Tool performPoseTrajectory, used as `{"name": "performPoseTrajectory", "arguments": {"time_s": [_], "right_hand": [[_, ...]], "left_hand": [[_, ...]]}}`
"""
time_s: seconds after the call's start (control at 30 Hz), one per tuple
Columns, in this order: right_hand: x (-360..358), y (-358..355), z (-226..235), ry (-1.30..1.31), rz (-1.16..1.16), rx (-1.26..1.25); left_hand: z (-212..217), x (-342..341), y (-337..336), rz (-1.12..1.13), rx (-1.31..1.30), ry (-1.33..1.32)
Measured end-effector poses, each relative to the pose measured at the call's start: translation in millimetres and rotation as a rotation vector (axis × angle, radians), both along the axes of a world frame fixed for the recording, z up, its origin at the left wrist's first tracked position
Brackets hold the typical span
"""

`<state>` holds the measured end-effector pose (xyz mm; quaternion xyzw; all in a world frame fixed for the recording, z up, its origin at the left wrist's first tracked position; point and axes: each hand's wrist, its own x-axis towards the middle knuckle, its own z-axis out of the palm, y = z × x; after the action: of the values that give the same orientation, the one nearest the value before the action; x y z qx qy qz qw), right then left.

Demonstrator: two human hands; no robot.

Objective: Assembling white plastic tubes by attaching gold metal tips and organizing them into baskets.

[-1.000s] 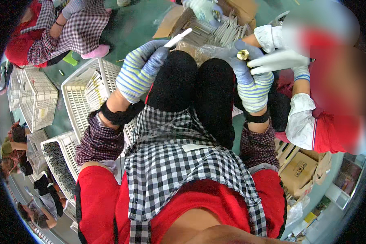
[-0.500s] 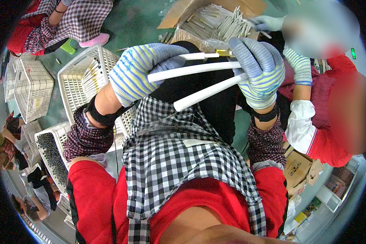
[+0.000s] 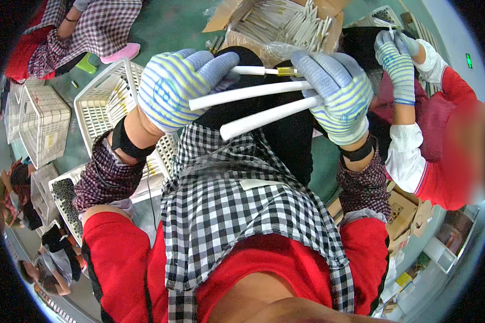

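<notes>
Both my hands wear blue, yellow and white striped knit gloves. My left hand (image 3: 183, 89) is closed on the white end of a slim stick (image 3: 249, 70) that has a narrower neck and a gold metal sleeve. At that gold sleeve, the fingers of my right hand (image 3: 339, 91) are closed. Two thicker white rods, an upper one (image 3: 248, 96) and a lower one (image 3: 267, 118), also stick out of my right hand toward the left. The upper rod's free end lies close to my left glove; the lower rod's free end hangs over my lap. My right-hand fingertips partly hide the gold sleeve.
A cardboard box (image 3: 215, 21) full of white sticks stands ahead. To the left are a white plastic basket (image 3: 89, 105) with gold-tipped sticks and more crates (image 3: 48, 121). A co-worker's gloved hands (image 3: 396, 64) are close on the right; another person sits at the far left.
My hands and the rods have shifted slightly left, still gripping the same things. The co-worker on the right has drawn a hand back from the box, and both gloved hands are now together.
</notes>
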<state>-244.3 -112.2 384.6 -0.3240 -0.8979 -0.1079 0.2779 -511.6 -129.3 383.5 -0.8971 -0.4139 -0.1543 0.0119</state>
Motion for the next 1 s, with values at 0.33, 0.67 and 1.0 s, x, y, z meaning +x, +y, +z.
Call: {"name": "performPoseTrajectory", "arguments": {"time_s": [0.33, 0.67, 1.0], "right_hand": [[17, -10, -14, 0.235, 0.004, -0.244], [16, -29, -29, 0.144, 0.011, -0.113], [-13, -50, -44, 0.754, -0.156, -1.067]], "left_hand": [[5, 0, 10, -0.101, -0.274, -0.264], [-8, 9, -4, -0.165, -0.153, -0.046], [-1, 11, 13, -0.312, 0.093, 0.288]]}}
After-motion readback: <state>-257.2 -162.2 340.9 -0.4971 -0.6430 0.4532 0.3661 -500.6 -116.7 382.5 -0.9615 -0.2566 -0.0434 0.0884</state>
